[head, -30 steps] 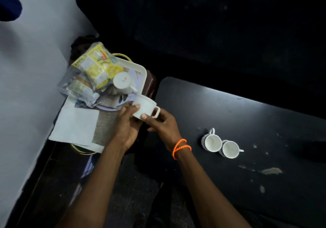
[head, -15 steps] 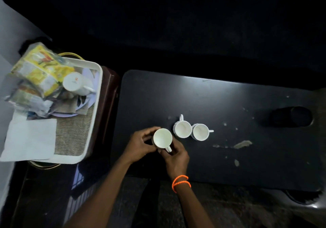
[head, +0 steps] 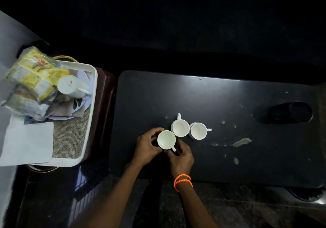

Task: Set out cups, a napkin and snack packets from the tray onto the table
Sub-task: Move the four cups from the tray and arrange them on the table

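A white cup stands upright on the black table, held from both sides. My left hand wraps its left wall and my right hand grips by its handle. Two more white cups stand just right of it, touching each other. At the left, the white tray holds an overturned white cup, yellow snack packets, clear packets and a white napkin over a woven mat.
A dark round object lies on the table's right side. Pale stains mark the tabletop right of the cups. The tray rests on a dark brown stand beside a pale wall. Dark floor lies below.
Both hands carried the cup from the tray over to the table and have it beside the other two cups. Since half a second ago, they have barely moved.
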Tool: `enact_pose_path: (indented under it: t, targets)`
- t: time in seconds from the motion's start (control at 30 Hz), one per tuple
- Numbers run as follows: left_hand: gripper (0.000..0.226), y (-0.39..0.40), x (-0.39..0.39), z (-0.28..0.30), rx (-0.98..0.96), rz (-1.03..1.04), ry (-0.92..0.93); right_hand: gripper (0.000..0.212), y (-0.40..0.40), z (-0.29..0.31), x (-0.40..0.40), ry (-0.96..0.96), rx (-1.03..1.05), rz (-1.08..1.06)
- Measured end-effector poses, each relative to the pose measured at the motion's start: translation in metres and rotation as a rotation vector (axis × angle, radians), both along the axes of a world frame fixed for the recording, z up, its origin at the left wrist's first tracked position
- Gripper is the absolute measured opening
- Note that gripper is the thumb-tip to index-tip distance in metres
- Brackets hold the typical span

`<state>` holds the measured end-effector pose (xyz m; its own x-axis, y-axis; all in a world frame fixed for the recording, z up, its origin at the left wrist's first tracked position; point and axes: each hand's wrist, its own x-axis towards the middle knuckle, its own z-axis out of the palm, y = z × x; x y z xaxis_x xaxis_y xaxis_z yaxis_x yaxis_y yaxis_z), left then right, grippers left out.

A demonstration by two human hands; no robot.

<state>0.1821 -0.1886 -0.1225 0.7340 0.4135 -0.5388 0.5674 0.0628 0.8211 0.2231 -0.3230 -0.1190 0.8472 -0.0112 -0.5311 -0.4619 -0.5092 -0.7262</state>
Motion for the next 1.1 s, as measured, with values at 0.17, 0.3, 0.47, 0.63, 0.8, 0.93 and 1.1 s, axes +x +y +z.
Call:
enact_pose_path:
  t: [0.17, 0.3, 0.47, 0.63, 0.8, 0.93, 1.1]
  targets:
    - [0.08, 0.013, -0.006, -0.004, 0.116, -0.03, 0.022, 0.064, 0.003, -0.006, -0.021, 0.172, -0.191, -0.198]
    - [0.069, 0.052, -0.02, 0.001, 0.215, 0.098, 0.046, 0.037, 0.025, -0.003, -0.051, 0.501, -0.258, -0.149]
    - [0.051, 0.129, -0.033, 0.03, 0.465, 0.403, 0.016, 0.023, 0.118, 0.024, -0.057, 0.31, -0.037, 0.198]
    - [0.023, 0.204, -0.031, 0.063, 0.695, 0.805, -0.037, 0.014, 0.228, 0.064, -0.02, -0.1, 0.167, 0.587]
    - [0.044, 0.258, -0.024, 0.082, 0.254, 0.974, 0.18, 0.063, 0.314, 0.084, 0.011, -0.091, 0.215, 0.728]
    - [0.057, 0.269, -0.023, 0.1, -0.291, 0.966, 0.13, 0.069, 0.335, 0.073, 0.021, 0.06, 0.125, 0.865]
    - [0.047, 0.273, -0.033, 0.098, -0.55, 0.961, -0.06, 0.03, 0.319, 0.071, 0.012, 0.086, 0.414, 0.541]
